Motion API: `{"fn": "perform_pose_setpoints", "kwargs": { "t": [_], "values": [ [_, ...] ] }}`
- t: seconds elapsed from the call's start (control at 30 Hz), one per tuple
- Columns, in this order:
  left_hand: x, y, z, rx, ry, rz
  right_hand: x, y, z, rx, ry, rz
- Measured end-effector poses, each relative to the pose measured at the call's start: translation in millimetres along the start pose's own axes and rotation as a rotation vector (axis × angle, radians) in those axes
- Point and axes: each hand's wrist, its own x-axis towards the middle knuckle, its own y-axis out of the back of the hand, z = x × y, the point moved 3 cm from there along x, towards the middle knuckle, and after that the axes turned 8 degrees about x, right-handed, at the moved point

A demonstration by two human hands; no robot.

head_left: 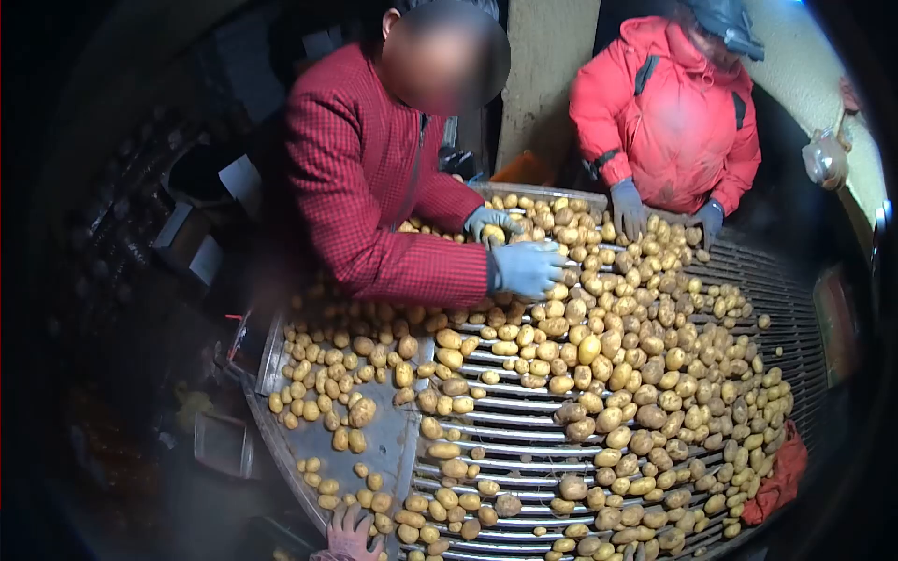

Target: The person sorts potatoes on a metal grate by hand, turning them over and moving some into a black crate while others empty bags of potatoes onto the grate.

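My left hand, in a pinkish glove, reaches in at the bottom edge with its fingers spread. It rests beside several potatoes at the lower end of a grey metal plate; nothing shows in its grasp. Of my right hand, at most a small dark sliver shows at the bottom edge among the potatoes, too little to make out its fingers. Many yellow and brown potatoes lie over a grate of metal bars in front of me.
Across the grate, a co-worker in a checked red jacket handles potatoes with grey-blue gloves. Another person in a red padded coat has both gloved hands at the potatoes. A red cloth lies at the right edge.
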Motion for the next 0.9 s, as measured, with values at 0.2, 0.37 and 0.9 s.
{"fn": "perform_pose_setpoints", "kwargs": {
  "t": [0.2,0.37,0.9],
  "values": [
    [-2,-2,1,0.037,0.007,-0.035,5,2,-3,-0.004,-0.018,-0.025],
    [4,-1,5,0.078,0.015,-0.063,4,0,0,0.010,-0.042,-0.041],
    [-4,-27,-10,0.101,0.058,-0.199,4,5,-3,0.020,-0.032,-0.030]
  ]
}}
